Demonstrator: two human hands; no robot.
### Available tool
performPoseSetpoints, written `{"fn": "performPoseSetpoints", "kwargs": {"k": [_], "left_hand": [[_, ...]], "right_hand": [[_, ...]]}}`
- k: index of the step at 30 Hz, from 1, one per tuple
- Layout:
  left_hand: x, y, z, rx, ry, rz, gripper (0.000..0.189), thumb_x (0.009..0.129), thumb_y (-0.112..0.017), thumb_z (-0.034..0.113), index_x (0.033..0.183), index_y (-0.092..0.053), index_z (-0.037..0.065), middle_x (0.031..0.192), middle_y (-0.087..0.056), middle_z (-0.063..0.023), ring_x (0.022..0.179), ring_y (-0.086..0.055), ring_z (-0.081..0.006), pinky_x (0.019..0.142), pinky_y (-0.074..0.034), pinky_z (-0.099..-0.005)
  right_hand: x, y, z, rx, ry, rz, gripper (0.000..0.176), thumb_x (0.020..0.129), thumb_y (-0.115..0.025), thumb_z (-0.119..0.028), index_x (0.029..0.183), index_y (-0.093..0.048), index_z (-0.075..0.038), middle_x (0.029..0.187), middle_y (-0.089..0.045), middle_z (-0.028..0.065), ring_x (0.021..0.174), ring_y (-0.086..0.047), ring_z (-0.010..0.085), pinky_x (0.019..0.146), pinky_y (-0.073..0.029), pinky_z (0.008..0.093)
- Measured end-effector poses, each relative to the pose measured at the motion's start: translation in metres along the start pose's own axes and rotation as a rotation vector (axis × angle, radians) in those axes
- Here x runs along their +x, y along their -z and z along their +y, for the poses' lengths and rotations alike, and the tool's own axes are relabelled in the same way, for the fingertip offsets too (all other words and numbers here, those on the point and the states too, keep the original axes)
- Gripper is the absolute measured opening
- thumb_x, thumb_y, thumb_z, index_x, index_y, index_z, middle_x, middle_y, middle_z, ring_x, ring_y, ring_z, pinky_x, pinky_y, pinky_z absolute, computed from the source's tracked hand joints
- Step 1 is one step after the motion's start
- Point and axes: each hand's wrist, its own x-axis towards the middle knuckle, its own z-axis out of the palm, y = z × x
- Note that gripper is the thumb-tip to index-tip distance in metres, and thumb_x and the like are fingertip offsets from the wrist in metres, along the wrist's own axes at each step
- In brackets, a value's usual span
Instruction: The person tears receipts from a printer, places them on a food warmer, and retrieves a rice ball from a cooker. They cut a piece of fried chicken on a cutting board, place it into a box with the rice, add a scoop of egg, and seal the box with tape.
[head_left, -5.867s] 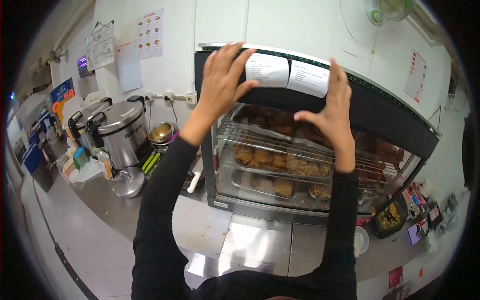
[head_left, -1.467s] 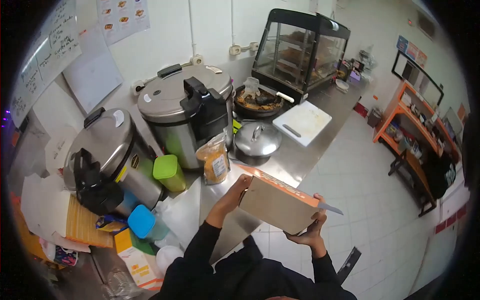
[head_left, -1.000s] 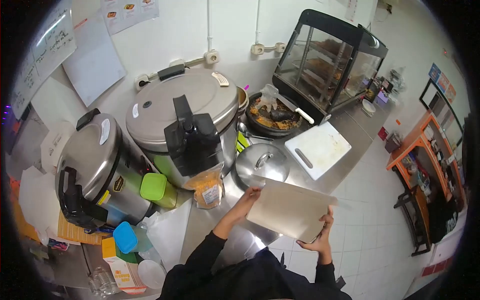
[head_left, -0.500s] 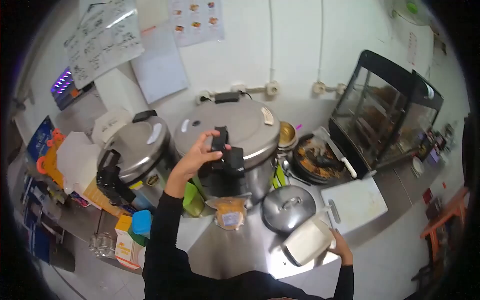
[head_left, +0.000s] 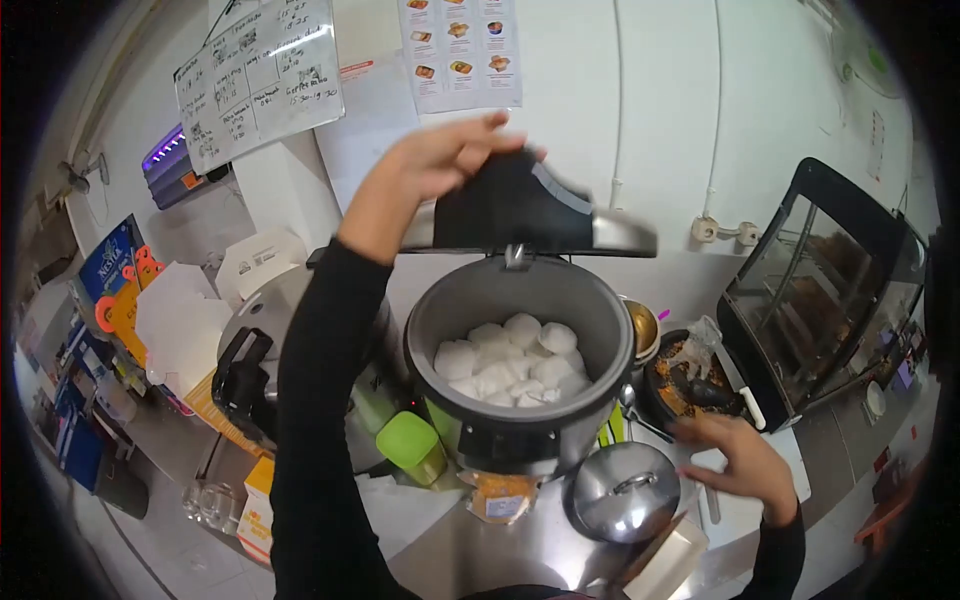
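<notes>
Rice cooker (head_left: 510, 445), lid (head_left: 625, 232) up, on steel counter (head_left: 545, 540) before white wall (head_left: 570, 80).

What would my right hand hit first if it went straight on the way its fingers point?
Probably the side of the open rice cooker. The spoon shows nearer in that line but seems lower, so your right hand might pass above it; one view leaves depth unclear.

The round silver-grey metal rice cooker (head_left: 585, 436) has a black front panel (head_left: 508, 450), its lid (head_left: 510, 215) black and silver; the rounded bundles (head_left: 505, 368) inside are white. The square plastic tub (head_left: 412, 442) is lime green, the fabric sleeve (head_left: 325, 430) black, the paper poster (head_left: 460, 50) white with rows of orange-brown food pictures.
</notes>
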Motion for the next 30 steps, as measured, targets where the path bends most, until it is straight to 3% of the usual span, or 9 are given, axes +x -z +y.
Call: {"fn": "performPoseSetpoints", "kwargs": {"k": [2, 3, 8, 10, 12, 22, 25, 27, 30], "left_hand": [[0.026, 0.008, 0.019, 0.038, -0.088, 0.149, 0.024, 0.069, -0.062, 0.0, 0.088, -0.048, -0.004, 0.08, -0.055, -0.0108, 0.068, -0.058, -0.0145, 0.057, -0.049, -0.019], [0.033, 0.014, 0.029, 0.057, -0.041, 0.1, 0.013, 0.074, -0.056, 0.0, 0.086, -0.05, -0.001, 0.094, -0.055, -0.0193, 0.084, -0.057, -0.0204, 0.074, -0.049, -0.0279], [0.077, 0.058, 0.048, -0.017, 0.066, -0.123, 0.02, 0.077, -0.055, 0.004, 0.09, -0.047, -0.008, 0.074, -0.059, -0.0098, 0.058, -0.061, -0.0217, 0.034, -0.041, -0.0114], [0.09, 0.069, 0.052, -0.115, 0.155, -0.348, 0.017, 0.075, -0.055, 0.001, 0.086, -0.047, -0.009, 0.072, -0.058, -0.0145, 0.057, -0.06, -0.0214, 0.038, -0.046, -0.017], [0.063, 0.031, 0.052, -0.351, 0.248, -0.024, 0.015, 0.075, -0.053, -0.002, 0.086, -0.046, -0.011, 0.071, -0.057, -0.017, 0.055, -0.059, -0.0218, 0.047, -0.052, -0.0237], [0.057, 0.049, 0.034, -0.081, 0.077, -0.341, 0.022, 0.078, -0.051, 0.002, 0.097, -0.047, -0.007, 0.092, -0.055, -0.0163, 0.082, -0.057, -0.0188, 0.073, -0.049, -0.0251], [0.018, 0.012, 0.007, 0.138, -0.142, 0.065, 0.026, 0.079, -0.051, 0.005, 0.101, -0.046, -0.008, 0.094, -0.055, -0.0142, 0.082, -0.057, -0.0167, 0.07, -0.049, -0.024], [-0.01, 0.027, -0.024, -0.218, 0.022, -0.202, 0.042, 0.074, -0.056, 0.001, 0.109, -0.032, -0.003, 0.092, -0.053, -0.013, 0.068, -0.054, -0.0113, 0.048, -0.043, -0.0161], [-0.079, -0.026, -0.081, -0.045, 0.001, 0.019, 0.051, 0.068, -0.06, -0.004, 0.111, -0.032, -0.002, 0.097, -0.053, -0.0138, 0.083, -0.054, -0.0165, 0.075, -0.044, -0.0254]], "right_hand": [[0.071, -0.012, 0.013, -0.151, 0.075, -0.1, 0.037, 0.068, -0.058, -0.016, 0.103, -0.049, -0.007, 0.084, -0.054, 0.0153, 0.079, -0.054, 0.0296, 0.067, -0.043, 0.0365], [0.111, -0.028, 0.03, -0.214, 0.134, -0.149, 0.033, 0.067, -0.057, -0.013, 0.099, -0.051, -0.005, 0.082, -0.055, 0.0154, 0.078, -0.054, 0.0302, 0.067, -0.043, 0.0363], [0.273, -0.142, 0.145, -0.306, 0.218, -0.652, 0.048, 0.056, -0.063, -0.013, 0.101, -0.05, -0.007, 0.096, -0.053, 0.0152, 0.092, -0.05, 0.0298, 0.079, -0.04, 0.0367], [0.293, -0.175, 0.169, -0.276, 0.224, -0.777, 0.057, 0.052, -0.067, -0.016, 0.105, -0.049, -0.008, 0.1, -0.053, 0.0142, 0.095, -0.049, 0.0297, 0.08, -0.039, 0.0362], [0.305, -0.191, 0.147, -0.611, -0.008, -1.098, 0.073, 0.045, -0.071, -0.02, 0.112, -0.046, -0.011, 0.104, -0.052, 0.0126, 0.098, -0.046, 0.0306, 0.081, -0.039, 0.0355], [0.265, -0.123, 0.105, -0.521, 0.12, -0.454, 0.044, 0.04, -0.071, -0.021, 0.075, -0.051, -0.003, 0.082, -0.055, 0.0149, 0.077, -0.053, 0.0282, 0.066, -0.043, 0.032], [0.188, -0.065, 0.061, -0.122, -0.022, 0.131, 0.062, 0.041, -0.072, -0.022, 0.094, -0.048, -0.001, 0.083, -0.054, 0.0154, 0.081, -0.053, 0.0291, 0.07, -0.042, 0.0345], [0.104, -0.04, 0.039, 0.147, -0.07, 0.421, 0.07, 0.045, -0.072, -0.025, 0.104, -0.043, -0.002, 0.093, -0.051, 0.0133, 0.088, -0.051, 0.0269, 0.075, -0.041, 0.0342], [-0.042, -0.048, 0.017, 0.923, -0.261, 0.691, 0.072, 0.054, -0.07, -0.03, 0.112, -0.038, -0.003, 0.108, -0.046, 0.0124, 0.101, -0.046, 0.0268, 0.085, -0.038, 0.0364]]}}
